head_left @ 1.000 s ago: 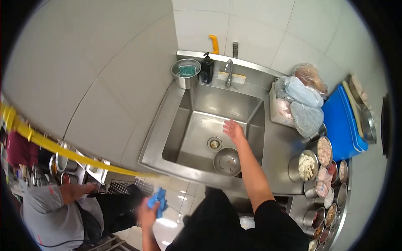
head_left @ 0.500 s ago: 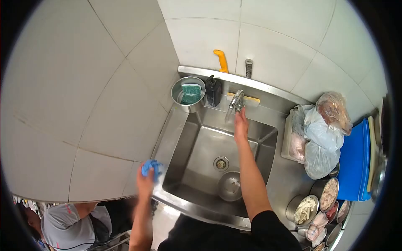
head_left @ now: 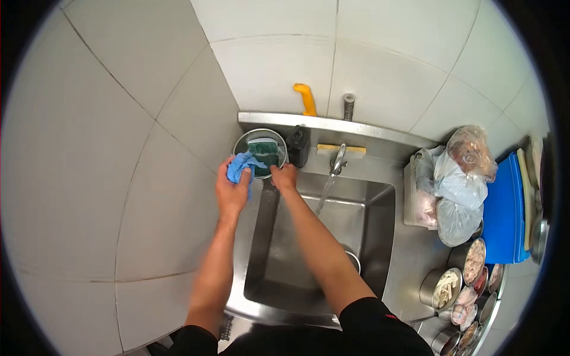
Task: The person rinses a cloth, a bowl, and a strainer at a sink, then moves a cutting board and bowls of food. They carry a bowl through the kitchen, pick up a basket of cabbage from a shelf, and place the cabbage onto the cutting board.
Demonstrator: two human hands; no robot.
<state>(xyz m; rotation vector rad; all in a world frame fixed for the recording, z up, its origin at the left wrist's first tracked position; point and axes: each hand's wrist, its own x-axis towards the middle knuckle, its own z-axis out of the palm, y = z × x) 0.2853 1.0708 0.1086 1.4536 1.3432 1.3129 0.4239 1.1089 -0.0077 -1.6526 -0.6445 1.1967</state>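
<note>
My left hand [head_left: 231, 193] is closed around a crumpled blue cloth [head_left: 242, 165], held against the near left side of a round metal pot [head_left: 236, 144]. Green scouring pads [head_left: 264, 155] lie inside that pot, on the left back corner of the sink counter. At the pot's near right rim, my right hand [head_left: 284, 177] has its fingers closed on the edge; the fingertips are partly hidden. Water [head_left: 325, 194] runs from the faucet [head_left: 339, 159] into the steel sink [head_left: 303, 261]. A round metal bowl [head_left: 354, 259] in the sink is mostly covered by my right forearm.
A black pump bottle [head_left: 298, 147] stands right beside the pot. Filled plastic bags [head_left: 460, 181], a blue board [head_left: 503, 210] and several metal containers of food [head_left: 440, 288] crowd the right counter. Tiled walls close off the left and back.
My right hand has left the faucet for the pot's rim, and water now flows. My left hand has brought the blue cloth up to the pot. The view has shifted; the other person is out of sight.
</note>
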